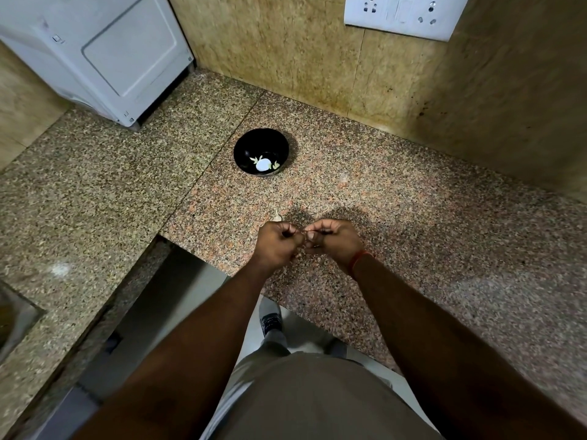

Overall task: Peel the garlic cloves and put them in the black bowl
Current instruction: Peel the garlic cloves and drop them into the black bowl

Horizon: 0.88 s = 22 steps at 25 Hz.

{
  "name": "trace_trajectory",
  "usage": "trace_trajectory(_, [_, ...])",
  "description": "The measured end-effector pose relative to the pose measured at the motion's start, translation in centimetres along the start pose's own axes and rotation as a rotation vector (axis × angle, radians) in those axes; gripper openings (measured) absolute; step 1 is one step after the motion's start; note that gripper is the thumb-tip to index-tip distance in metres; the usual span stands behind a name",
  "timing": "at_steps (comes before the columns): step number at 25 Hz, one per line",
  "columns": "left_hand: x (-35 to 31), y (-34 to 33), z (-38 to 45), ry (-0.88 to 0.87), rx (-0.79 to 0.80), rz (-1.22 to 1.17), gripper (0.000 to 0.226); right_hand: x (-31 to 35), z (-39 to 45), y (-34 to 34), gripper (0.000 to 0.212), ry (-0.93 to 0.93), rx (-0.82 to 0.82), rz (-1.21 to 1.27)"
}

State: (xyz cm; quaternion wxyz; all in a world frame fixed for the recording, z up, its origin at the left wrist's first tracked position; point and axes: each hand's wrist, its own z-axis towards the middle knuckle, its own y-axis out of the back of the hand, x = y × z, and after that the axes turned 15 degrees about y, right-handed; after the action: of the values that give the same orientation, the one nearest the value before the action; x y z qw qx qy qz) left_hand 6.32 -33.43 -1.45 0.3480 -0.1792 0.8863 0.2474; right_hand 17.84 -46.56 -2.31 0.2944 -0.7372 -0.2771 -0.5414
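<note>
The black bowl [261,151] stands on the granite counter, well beyond my hands, with a few pale peeled cloves and a bright reflection in its bottom. My left hand [277,244] and my right hand [332,241] are held together above the counter's front part, fingers curled and fingertips meeting on a small garlic clove [305,232] that is almost wholly hidden between them. One unpeeled clove [277,215] lies on the counter just beyond my left hand.
The speckled granite counter [413,233] runs along a tiled wall with a white socket plate [403,15]. A white appliance [101,55] stands at the back left. The counter steps back at the left front, where a steel sink edge [16,315] shows.
</note>
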Motion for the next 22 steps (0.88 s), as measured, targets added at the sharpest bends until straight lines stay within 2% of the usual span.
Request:
trace_trajectory(6, [0.8, 0.0, 0.3, 0.063, 0.063, -0.122, 0.014, 0.1, -0.1, -0.2, 0.017, 0.013, 0.046, 0.018])
trace_trajectory(11, [1.0, -0.2, 0.1, 0.157, -0.055, -0.208, 0.018, -0.1, -0.7, -0.7, 0.017, 0.010, -0.085, 0.024])
trace_trajectory(16, [2.6, -0.1, 0.7, 0.075, -0.123, 0.102, 0.029, -0.9, -1.3, -0.7, 0.019, -0.013, -0.133, 0.002])
trace_trajectory(22, [2.0, -1.0, -0.3, -0.138, -0.134, 0.301, 0.022, -1.7, -1.7, -0.7, 0.017, 0.005, -0.141, -0.040])
